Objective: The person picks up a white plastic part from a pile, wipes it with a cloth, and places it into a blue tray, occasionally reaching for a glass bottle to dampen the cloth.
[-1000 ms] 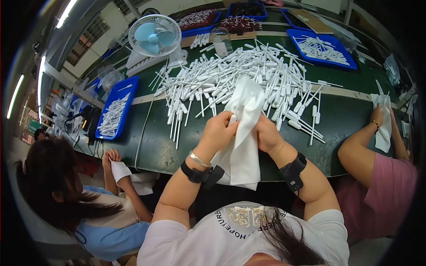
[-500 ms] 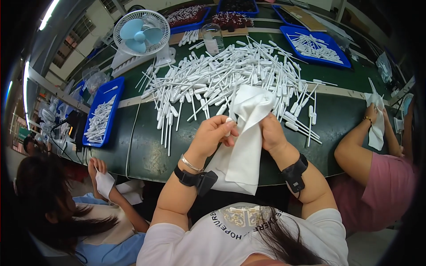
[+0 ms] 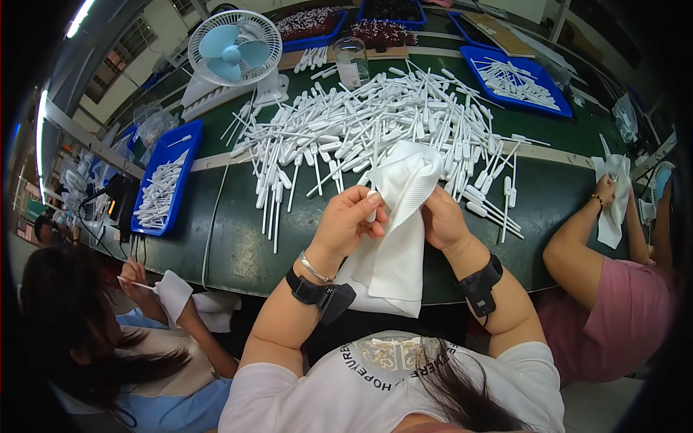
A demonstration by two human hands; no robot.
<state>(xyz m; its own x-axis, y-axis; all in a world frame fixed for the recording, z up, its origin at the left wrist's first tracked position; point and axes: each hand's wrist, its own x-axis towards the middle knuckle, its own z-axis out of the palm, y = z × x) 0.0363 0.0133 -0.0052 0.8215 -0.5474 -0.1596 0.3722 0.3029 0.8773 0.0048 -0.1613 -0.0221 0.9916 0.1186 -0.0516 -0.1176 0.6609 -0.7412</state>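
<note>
My left hand (image 3: 349,219) is closed, pinching the thick end of a slim white plastic stick (image 3: 372,209). The stick's thin part runs up beside a white ribbed cloth (image 3: 397,245). Gathered in my closed right hand (image 3: 444,220), the cloth hangs down over the table's front edge. Some of my right fingers are hidden behind its folds. Just beyond my hands spreads a large heap of similar white sticks (image 3: 361,123), each with a thick oblong end and a thin stem.
Blue trays of white sticks stand at left (image 3: 184,177) and far right (image 3: 567,108). A fan (image 3: 232,52) and glass bottle (image 3: 351,65) are behind the heap. A co-worker at left holds a stick and a cloth (image 3: 173,294); another at right holds a cloth (image 3: 613,206).
The cloth's upper folds have shifted slightly in my right hand. My left hand stays nearly in place with its stick. The left co-worker's stick now shows.
</note>
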